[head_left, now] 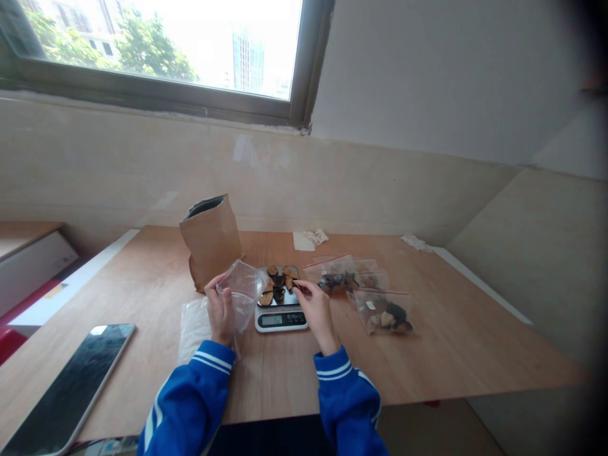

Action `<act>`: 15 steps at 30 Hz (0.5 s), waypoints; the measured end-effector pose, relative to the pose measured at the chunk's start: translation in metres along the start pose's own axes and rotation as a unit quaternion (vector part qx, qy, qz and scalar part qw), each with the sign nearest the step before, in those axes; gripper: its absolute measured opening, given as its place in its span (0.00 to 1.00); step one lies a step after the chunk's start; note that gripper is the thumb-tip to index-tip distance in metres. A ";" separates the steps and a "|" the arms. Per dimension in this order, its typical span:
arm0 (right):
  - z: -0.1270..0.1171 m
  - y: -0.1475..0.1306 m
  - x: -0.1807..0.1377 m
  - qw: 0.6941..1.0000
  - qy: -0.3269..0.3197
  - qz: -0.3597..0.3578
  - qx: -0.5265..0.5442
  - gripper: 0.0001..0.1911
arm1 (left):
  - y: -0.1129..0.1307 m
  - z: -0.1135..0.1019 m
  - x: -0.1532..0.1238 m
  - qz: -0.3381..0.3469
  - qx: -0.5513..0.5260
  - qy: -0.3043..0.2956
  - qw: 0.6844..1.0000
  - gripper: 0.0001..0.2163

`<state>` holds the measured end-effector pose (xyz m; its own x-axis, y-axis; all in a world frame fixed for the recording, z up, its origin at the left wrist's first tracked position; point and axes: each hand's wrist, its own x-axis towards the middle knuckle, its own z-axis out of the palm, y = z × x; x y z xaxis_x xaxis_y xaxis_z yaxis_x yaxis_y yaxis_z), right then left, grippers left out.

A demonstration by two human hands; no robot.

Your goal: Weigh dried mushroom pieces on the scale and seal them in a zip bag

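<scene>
At the far left a dark tablet lies flat near the bench edge, close enough that a sweep of the blue sleeve could nudge it off. Behind the hands stands an open brown paper bag, upright but light, so a bump could tip it. The left hand pinches the mouth of an empty clear zip bag, holding it open just left of the scale; more clear bags lie flat beneath it. If that mouth sags shut, pieces would likely miss it and scatter. The right hand has its fingertips pressed together on one of the dark dried slices heaped on the scale pan; the heap is loose, and a careless pull might drag others over the rim. To the right lie filled bags, red-sealed, overlapping. The bench is pale wood, with crumpled tissues at the back. Beige tiled walls meet in a corner, and a window above shows trees and towers.
</scene>
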<state>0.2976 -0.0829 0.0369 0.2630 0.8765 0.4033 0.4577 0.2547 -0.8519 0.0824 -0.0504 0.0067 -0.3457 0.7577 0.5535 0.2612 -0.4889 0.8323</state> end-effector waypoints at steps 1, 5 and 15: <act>0.001 -0.009 0.001 1.000 0.006 0.013 0.027 0.12 | 0.000 0.000 0.000 0.001 0.003 -0.001 1.000 0.23; 0.012 -0.051 0.008 0.986 -0.026 0.034 0.161 0.15 | 0.002 0.001 -0.001 0.015 0.000 -0.007 1.000 0.23; 0.031 -0.093 0.012 0.975 -0.157 -0.018 0.158 0.13 | 0.011 0.002 -0.002 0.020 -0.019 0.005 1.000 0.22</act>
<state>0.2316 -0.0833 0.1100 -0.0436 0.9339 0.3550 0.1636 0.3572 -0.9196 0.0882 -0.0567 0.0147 -0.3450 0.7333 0.5859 0.2411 -0.5340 0.8103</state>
